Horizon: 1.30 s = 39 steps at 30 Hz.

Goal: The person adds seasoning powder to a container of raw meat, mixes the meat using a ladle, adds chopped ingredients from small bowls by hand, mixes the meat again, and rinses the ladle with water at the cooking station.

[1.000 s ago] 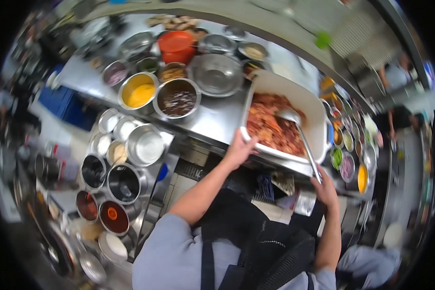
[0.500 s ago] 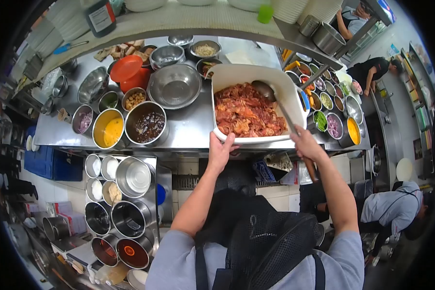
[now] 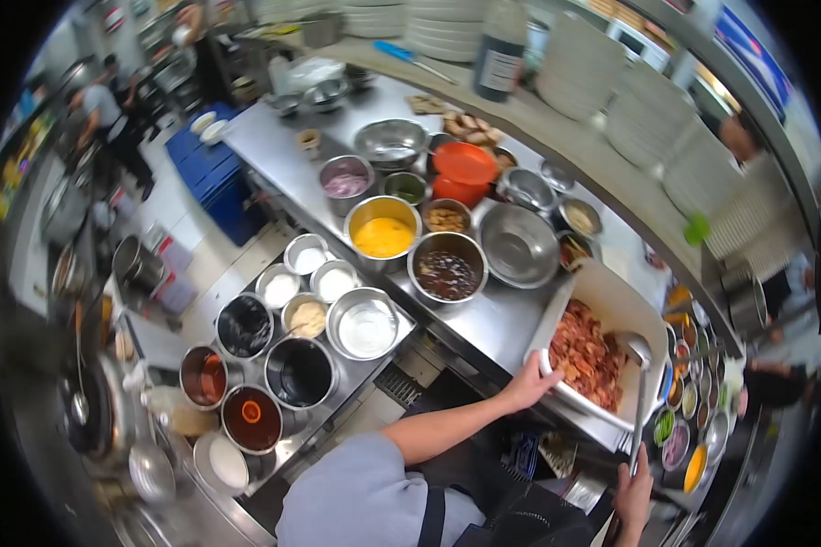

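My left hand (image 3: 529,383) grips the near left corner of a white plastic tub (image 3: 645,301). Reddish raw meat pieces (image 3: 586,356) in marinade lie inside, heaped towards the tub's left side. Closed around the long handle of a metal ladle (image 3: 637,348), my right hand (image 3: 633,488) is in front of the tub's right end. The ladle's bowl rests at the right edge of the meat. Just left of the tub stand an empty steel bowl (image 3: 518,246) and a pot of dark sauce (image 3: 447,267).
A pot of yellow liquid (image 3: 382,228) and an orange container (image 3: 461,166) stand on the steel counter. Seasoning pots, one with red-brown liquid (image 3: 252,418), fill a lower stand at left. Overhead runs a shelf (image 3: 556,108) with stacked dishes. Other people work in the background.
My view has turned left, so the counter and tub appear rotated and further right. Both hands keep their holds on tub and ladle. More of the left-hand stand and floor shows.
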Available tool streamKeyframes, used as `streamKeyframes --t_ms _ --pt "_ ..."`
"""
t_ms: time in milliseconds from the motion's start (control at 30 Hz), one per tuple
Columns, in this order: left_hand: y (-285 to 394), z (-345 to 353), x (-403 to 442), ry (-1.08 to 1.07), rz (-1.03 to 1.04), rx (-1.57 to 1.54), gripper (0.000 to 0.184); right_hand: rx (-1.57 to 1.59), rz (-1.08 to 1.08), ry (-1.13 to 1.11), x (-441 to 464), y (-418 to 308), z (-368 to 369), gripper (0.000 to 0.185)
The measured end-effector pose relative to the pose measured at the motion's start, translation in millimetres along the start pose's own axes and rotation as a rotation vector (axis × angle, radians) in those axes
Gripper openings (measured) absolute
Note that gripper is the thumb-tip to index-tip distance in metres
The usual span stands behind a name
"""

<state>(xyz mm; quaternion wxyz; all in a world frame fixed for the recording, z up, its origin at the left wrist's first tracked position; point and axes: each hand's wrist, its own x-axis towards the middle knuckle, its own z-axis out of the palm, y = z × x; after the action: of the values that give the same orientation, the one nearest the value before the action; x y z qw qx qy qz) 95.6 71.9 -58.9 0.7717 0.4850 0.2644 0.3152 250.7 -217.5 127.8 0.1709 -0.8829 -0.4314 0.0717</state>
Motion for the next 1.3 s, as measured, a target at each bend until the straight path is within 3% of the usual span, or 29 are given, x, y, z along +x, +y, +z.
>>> streamKeyframes --t_ms 67,133,333,433,467,533,567,600,867,900,933,967,1067,1133,1167,1200,1300 --pt "-1 -1 0 -0.007 0.006 -0.016 0.051 -0.207 0.145 -0.058 24 6 9 0.066" --pt "-2 -1 0 -0.018 -0.005 -0.051 0.052 -0.447 0.1 0.0 48 30 34 0.07" --pt "14 1 -10 -0.045 -0.031 -0.12 0.044 -0.602 0.17 -0.16 94 27 68 0.062" --pt "7 2 -7 -0.044 -0.044 -0.091 0.043 -0.189 0.075 -0.202 104 29 58 0.052" --pt "9 -1 -5 -0.053 -0.053 -0.068 0.042 -0.186 0.061 -0.206 109 26 52 0.052" --pt "16 -3 -5 -0.038 -0.041 -0.033 0.042 0.316 0.345 -0.318 114 23 40 0.034" --pt "19 -4 -5 -0.046 -0.05 -0.028 0.042 0.437 0.505 -0.326 117 13 35 0.032" --pt "20 -3 -6 -0.057 -0.059 -0.023 0.043 0.433 0.507 -0.328 123 3 34 0.032" --pt "21 -5 -5 -0.099 -0.084 -0.006 0.042 0.441 0.208 -0.53 136 -58 52 0.041" --pt "18 -5 -4 -0.089 -0.055 -0.006 0.043 0.417 0.137 -0.53 133 -55 54 0.053" --pt "17 -5 -4 -0.079 -0.027 -0.007 0.043 0.42 0.131 -0.527 123 -66 47 0.053" --pt "16 -5 -4 -0.078 -0.021 -0.003 0.043 0.285 0.054 -0.505 107 -79 36 0.058" --pt "13 -1 -5 -0.05 0.027 -0.023 0.045 -0.114 -0.448 -0.279 81 -76 20 0.07" --pt "9 1 -4 -0.034 0.059 -0.083 0.047 -0.286 0.119 -0.466 48 -128 -20 0.071" --pt "8 2 -4 -0.044 0.058 -0.083 0.047 -0.27 -0.107 -0.377 43 -83 -22 0.061" --pt "14 -1 -6 -0.05 0.024 -0.083 0.048 -0.286 -0.13 -0.344 35 -63 -28 0.063" --pt "9 1 -7 -0.066 -0.008 -0.099 0.048 -0.223 0.033 -0.498 16 -80 -79 0.066"
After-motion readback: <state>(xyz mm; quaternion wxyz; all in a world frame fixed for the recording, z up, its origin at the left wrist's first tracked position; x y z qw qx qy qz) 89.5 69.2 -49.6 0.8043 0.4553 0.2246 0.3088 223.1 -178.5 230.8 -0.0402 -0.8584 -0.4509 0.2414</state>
